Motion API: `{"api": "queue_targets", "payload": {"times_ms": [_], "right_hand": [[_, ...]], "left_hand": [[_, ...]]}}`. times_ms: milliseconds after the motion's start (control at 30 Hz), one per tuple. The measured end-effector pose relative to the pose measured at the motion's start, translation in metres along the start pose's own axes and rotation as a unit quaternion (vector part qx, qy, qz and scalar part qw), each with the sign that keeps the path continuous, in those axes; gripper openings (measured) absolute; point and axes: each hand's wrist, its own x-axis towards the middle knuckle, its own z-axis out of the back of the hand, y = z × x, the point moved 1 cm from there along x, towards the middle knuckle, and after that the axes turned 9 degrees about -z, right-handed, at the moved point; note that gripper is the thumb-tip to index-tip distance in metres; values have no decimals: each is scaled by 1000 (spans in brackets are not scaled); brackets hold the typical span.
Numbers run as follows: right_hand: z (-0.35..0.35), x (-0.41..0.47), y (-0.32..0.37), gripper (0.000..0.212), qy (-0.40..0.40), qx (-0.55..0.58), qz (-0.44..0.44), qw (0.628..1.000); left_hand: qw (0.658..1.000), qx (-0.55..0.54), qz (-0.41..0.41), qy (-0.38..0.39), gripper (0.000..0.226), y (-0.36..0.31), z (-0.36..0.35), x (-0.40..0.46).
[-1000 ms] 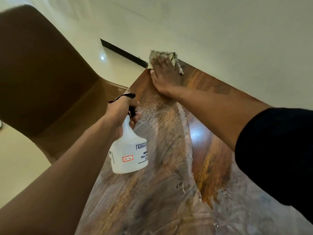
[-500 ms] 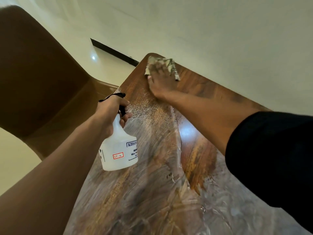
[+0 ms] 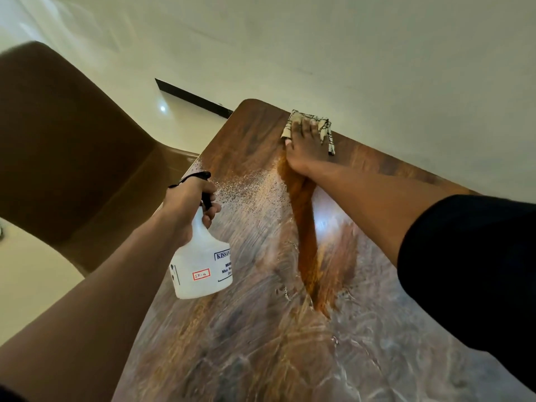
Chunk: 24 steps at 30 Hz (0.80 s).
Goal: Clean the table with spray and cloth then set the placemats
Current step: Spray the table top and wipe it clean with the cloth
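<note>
Since half a second ago, the right hand (image 3: pixel 308 145) has slid the checked cloth (image 3: pixel 324 130) rightward along the far edge of the wet wooden table (image 3: pixel 261 329), fingers apparently flat on it. Left hand (image 3: pixel 190 198) grips the white spray bottle (image 3: pixel 203 262) above the table, near a brown chair (image 3: pixel 72 158).

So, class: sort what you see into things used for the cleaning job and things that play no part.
In use: spray bottle, left hand, cloth, right hand, table.
Not in use: brown chair, wall.
</note>
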Motion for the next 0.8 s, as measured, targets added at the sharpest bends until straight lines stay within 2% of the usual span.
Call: {"api": "queue_targets", "payload": {"times_ms": [100, 267, 333, 400, 500, 567, 633, 733, 800], "right_hand": [[-3, 0, 18, 63, -7, -6, 24, 1000], [-11, -8, 67, 60, 44, -69, 225, 971], [-17, -1, 80, 62, 47, -87, 274, 957], [-16, 12, 83, 69, 39, -82, 265, 960], [-2, 40, 91, 79, 23, -49, 180, 982], [4, 55, 94, 80, 26, -42, 120, 992], [2, 65, 97, 79, 27, -28, 91, 995], [-5, 64, 101, 76, 9, -25, 79, 997], [-8, 54, 101, 74, -2, -46, 106, 993]], "left_hand": [[1000, -9, -6, -1, 14, 0, -1, 0], [999, -25, -28, -4, 11, -4, -4, 12], [999, -29, -37, -10, 11, -6, -3, 18], [999, -28, -40, -14, 12, -8, -2, 22], [998, -37, -51, -28, 10, -11, 3, 27], [998, -41, -52, -21, 6, -12, 6, 30], [998, -38, -48, -18, 14, -11, 11, 32], [998, -40, -38, -20, 8, -8, 18, 30], [998, -44, -34, -26, 8, -7, 20, 29]]}}
